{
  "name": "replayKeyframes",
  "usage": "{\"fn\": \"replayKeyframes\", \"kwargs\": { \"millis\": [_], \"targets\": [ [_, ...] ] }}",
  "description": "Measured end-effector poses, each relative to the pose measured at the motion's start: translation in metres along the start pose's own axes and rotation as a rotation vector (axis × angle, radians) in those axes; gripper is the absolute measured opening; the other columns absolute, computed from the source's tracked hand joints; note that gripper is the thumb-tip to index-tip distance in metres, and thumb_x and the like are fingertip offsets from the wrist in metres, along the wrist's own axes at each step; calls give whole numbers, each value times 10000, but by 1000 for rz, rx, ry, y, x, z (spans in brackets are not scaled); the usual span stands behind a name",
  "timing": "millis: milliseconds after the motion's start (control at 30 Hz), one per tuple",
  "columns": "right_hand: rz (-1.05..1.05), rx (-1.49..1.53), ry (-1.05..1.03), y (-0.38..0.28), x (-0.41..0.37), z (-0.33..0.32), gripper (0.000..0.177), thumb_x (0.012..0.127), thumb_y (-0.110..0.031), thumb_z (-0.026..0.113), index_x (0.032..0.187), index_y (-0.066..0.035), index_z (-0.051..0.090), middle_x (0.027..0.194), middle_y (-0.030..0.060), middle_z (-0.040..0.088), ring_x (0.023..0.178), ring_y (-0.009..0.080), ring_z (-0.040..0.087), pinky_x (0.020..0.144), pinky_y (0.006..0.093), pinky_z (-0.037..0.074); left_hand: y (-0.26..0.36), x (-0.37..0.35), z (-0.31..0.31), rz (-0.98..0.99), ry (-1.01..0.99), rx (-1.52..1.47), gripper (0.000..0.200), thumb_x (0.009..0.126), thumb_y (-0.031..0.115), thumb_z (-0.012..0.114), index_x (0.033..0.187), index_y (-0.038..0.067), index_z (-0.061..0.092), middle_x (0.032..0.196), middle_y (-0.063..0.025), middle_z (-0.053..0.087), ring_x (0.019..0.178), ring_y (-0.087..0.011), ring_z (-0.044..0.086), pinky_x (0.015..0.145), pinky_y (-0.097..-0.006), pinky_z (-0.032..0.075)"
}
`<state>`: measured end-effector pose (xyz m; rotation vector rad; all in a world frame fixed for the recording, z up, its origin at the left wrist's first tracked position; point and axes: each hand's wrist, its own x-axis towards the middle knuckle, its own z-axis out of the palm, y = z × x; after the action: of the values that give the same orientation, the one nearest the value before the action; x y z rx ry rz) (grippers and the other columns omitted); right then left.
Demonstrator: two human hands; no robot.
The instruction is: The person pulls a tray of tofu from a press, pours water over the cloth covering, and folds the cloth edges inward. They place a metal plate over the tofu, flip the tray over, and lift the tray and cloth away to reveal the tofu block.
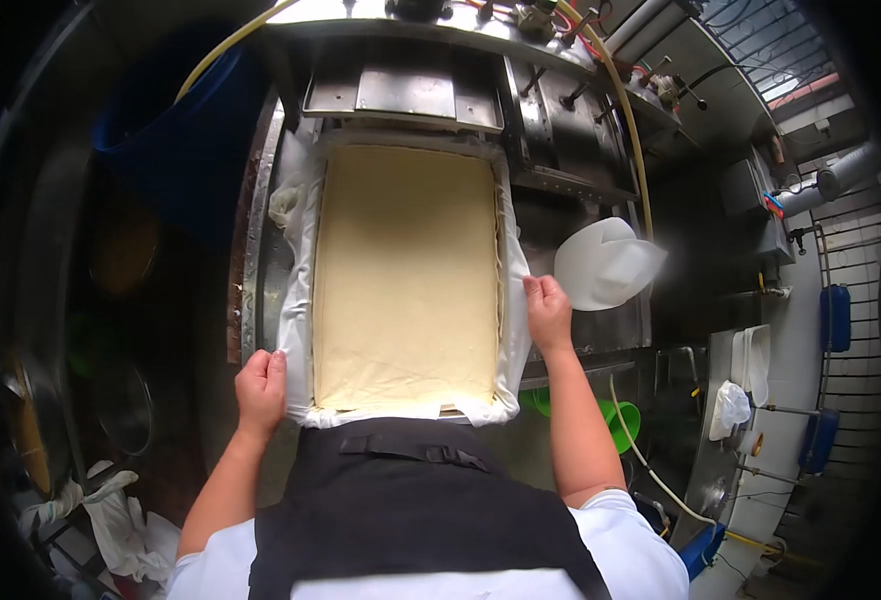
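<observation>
A large pale-yellow slab, smooth like pressed tofu or curd (405, 270), lies flat in a rectangular mould in front of my apron. White cloth (298, 310) lines the mould and hangs over its sides. On the left, my left hand (262, 390) is closed on the cloth's edge near the front corner. My right hand (547, 308) pinches the cloth on the right side, somewhat farther from my body. The cloth's front edge lies rumpled along the near end of the slab. Most of the mould's walls are hidden under the cloth.
A white plastic jug-like container (605, 265) stands on the metal surface to the right. Metal press plates (405, 92) lie beyond the slab. A blue barrel (175, 110) stands at the left, a green bucket (620, 425) low at the right. A yellow hose (628, 110) runs along the back right.
</observation>
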<state>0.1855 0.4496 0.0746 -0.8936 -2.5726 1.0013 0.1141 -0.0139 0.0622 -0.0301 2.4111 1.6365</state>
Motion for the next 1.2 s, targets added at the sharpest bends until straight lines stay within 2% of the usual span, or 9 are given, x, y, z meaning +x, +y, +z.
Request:
{"fn": "replayKeyframes", "kwargs": {
  "millis": [100,167,233,300,367,433,600,1033,1200],
  "targets": [
    [-9,210,54,2,4,11,411,1036,-382,603,867,-7,608,670,87,564,653,171,495,651,361,459,25,3,-3,80,-24,399,279,993,180,639,775,47,527,695,-67,549,635,-241,533,615,-381,444],
    [128,203,36,13,1,14,355,1029,-345,627,913,-9,636,741,60,614,709,134,547,688,330,476,59,14,18,790,301,733,228,953,182,685,846,10,581,811,-154,597,713,-272,578,678,-399,486],
    [262,497,2,21,-10,17,267,1018,-278,652,976,-14,656,848,20,647,780,104,567,738,283,483,84,18,48,812,176,486,175,933,149,689,898,-11,627,858,-158,618,775,-325,608,729,-433,503],
    [261,587,-30,15,-25,19,238,1013,-250,660,1001,-13,656,891,9,648,805,94,560,757,264,480,103,17,91,442,-316,92,154,924,139,687,925,-10,648,857,-165,629,806,-340,607,770,-436,499],
    [257,679,-55,16,-32,23,212,1008,-222,667,1026,-12,657,934,-2,650,829,84,554,777,244,478,117,27,150,495,-512,8,176,956,156,638,925,-16,663,864,-187,647,787,-322,626,735,-428,509],
    [266,686,47,26,-34,31,188,1008,-196,658,1035,-10,651,941,9,659,839,83,563,776,245,481,110,39,215,513,-552,-93,209,967,179,614,939,-20,667,821,-163,667,702,-269,646,648,-398,522],
    [220,484,141,13,-34,37,165,1010,-161,631,1043,1,640,948,36,669,864,112,590,805,276,500,115,59,286,-166,-734,-178,215,957,197,630,930,-11,675,662,-78,632,489,-156,583,439,-323,475],
    [63,281,111,10,-35,42,272,1075,-258,490,1133,-19,608,965,155,694,865,242,651,813,375,520,105,60,306,-175,-726,-138,179,929,172,656,882,1,677,624,-82,615,437,-175,570,394,-337,444],
    [56,239,126,3,-36,41,285,1076,-265,482,1134,-16,606,936,183,688,854,291,663,804,397,522,86,61,320,167,-542,34,152,884,159,644,870,12,679,617,-79,616,506,-171,609,442,-334,473]
  ]
}}
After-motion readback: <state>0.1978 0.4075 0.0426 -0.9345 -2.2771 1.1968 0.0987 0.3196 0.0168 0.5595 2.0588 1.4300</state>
